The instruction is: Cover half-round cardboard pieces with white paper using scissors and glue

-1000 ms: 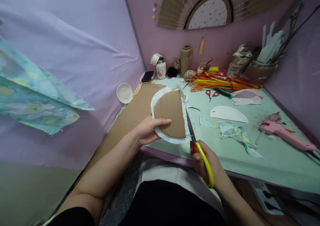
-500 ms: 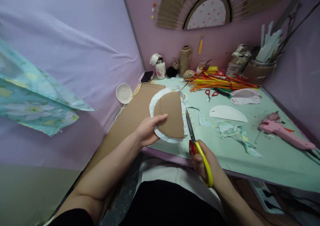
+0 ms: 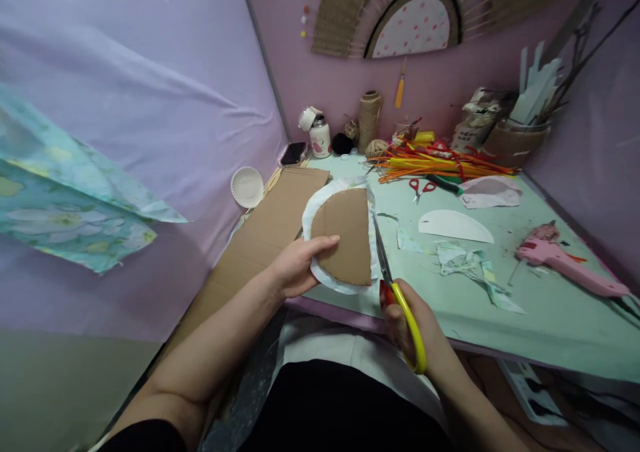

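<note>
My left hand point(image 3: 303, 262) is closed on a half-round piece of brown cardboard point(image 3: 347, 239), thumb on its face. A pale fabric border point(image 3: 314, 215) sticks out all round the cardboard. In my right hand point(image 3: 407, 315) is a pair of scissors point(image 3: 411, 325) with yellow and red handles. Their blades point up and away from me, beside the straight edge of the fabric; whether they touch it I cannot tell. Fabric scraps point(image 3: 465, 265) lie on the table to the right, near a white half-round piece point(image 3: 455, 227).
A pink glue gun point(image 3: 565, 262) lies on the right of the green table point(image 3: 425, 312). Small red scissors point(image 3: 421, 188), orange and yellow strips point(image 3: 425, 167), twine point(image 3: 370, 119) and a bottle point(image 3: 320, 137) are at the back. A large cardboard sheet point(image 3: 270, 219) lies at left.
My left hand has shifted the cardboard piece slightly right and turned it a little, with its straight edge closer to upright. The scissors have hardly moved.
</note>
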`<state>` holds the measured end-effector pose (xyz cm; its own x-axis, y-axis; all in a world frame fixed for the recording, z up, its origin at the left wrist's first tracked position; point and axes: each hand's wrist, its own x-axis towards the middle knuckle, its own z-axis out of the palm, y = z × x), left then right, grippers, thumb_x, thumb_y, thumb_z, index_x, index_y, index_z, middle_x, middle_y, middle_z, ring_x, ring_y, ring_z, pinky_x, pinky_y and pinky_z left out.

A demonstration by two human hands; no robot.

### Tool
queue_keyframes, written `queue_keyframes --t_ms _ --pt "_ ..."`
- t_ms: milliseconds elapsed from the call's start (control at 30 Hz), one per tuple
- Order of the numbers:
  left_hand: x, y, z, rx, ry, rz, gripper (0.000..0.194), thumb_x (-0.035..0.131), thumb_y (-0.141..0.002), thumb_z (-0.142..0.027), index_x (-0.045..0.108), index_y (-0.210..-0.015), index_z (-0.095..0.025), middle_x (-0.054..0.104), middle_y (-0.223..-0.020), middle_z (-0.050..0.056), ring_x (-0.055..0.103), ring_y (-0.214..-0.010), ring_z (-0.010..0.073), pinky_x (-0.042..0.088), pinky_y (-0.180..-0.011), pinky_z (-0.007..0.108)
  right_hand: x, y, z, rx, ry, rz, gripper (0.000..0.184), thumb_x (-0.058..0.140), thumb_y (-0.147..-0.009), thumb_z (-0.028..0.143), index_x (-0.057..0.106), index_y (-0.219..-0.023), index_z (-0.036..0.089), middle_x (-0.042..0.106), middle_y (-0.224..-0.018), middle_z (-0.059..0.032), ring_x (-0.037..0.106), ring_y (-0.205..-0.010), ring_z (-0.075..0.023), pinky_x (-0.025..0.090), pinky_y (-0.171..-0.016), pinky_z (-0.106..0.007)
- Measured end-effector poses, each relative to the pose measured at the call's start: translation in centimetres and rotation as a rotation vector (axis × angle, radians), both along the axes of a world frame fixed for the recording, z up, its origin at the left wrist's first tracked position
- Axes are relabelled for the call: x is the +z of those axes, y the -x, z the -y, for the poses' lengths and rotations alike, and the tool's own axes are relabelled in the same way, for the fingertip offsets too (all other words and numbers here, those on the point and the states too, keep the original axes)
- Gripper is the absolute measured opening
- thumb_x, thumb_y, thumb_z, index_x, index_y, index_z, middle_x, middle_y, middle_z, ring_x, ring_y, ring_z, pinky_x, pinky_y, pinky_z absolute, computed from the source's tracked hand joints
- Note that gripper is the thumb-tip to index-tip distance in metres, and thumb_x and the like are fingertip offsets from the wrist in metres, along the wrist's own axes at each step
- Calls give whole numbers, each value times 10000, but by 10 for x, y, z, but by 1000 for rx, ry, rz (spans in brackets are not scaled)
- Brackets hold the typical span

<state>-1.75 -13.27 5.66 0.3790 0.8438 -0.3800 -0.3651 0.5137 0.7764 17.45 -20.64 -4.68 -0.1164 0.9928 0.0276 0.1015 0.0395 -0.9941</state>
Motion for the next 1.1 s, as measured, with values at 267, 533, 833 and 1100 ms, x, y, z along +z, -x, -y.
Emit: queue_keyframes --t_ms 267,533,833,1100 --pt "5 -2 4 34 -15 2 275 701 -779 -214 714 -1027 -95 768 -952 129 697 -1039 278 499 -1012 418 -3 1 1 23 79 -76 513 519 -800 742 412 -787 241 351 -588 79 301 -449 -86 266 -400 -229" --pt "6 -6 7 115 -37 -42 302 714 -760 -184 712 -1043 -79 759 -997 146 699 -1019 275 507 -998 419 1 0 1 30 -22 29 489 470 -826 729 405 -830 244 398 -582 67 350 -464 -109 288 -413 -244" --pt "11 -7 11 78 6 -55 322 714 -754 -170 700 -1057 -62 753 -1013 167 692 -1036 287 510 -989 422 7 1 -2 -3 -76 58 540 461 -805 779 395 -782 244 367 -597 67 332 -483 -104 288 -427 -242" --pt "11 -11 15 100 7 -56 325 662 -792 -144 687 -1105 -60 751 -1041 163 705 -1010 269 523 -978 416 5 2 -3 -54 -14 19 547 524 -762 776 404 -746 243 348 -579 78 296 -477 -92 271 -417 -225"
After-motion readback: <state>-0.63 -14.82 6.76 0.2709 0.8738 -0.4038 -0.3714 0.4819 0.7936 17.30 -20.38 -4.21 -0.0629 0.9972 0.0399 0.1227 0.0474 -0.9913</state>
